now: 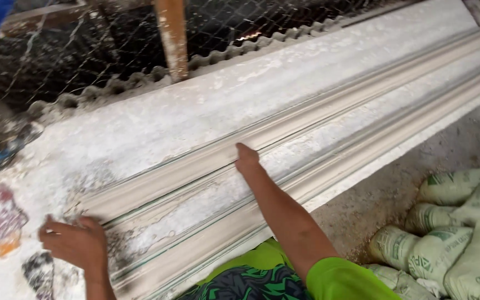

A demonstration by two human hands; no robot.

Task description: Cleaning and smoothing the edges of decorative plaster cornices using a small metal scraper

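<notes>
Left hand [73, 241] flat, fingers spread on the near end of the long plaster cornice moulding [284, 139] lying on the white-dusted workbench [140, 128], right hand [246, 158] pressed open mid-length, gripping nothing — uneven push could crack the strip

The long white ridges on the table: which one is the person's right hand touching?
The right hand presses the upper ridge, the one farther from the person's body. The lower ridge, by the table's near edge, goes untouched there; the left hand rests at the mould's end.

Long pale plaster moulding [306, 139], ridged and grooved, lying flat along the dusty white bench, running from lower left to upper right, powdery near end, thin greenish lines along its grooves
</notes>
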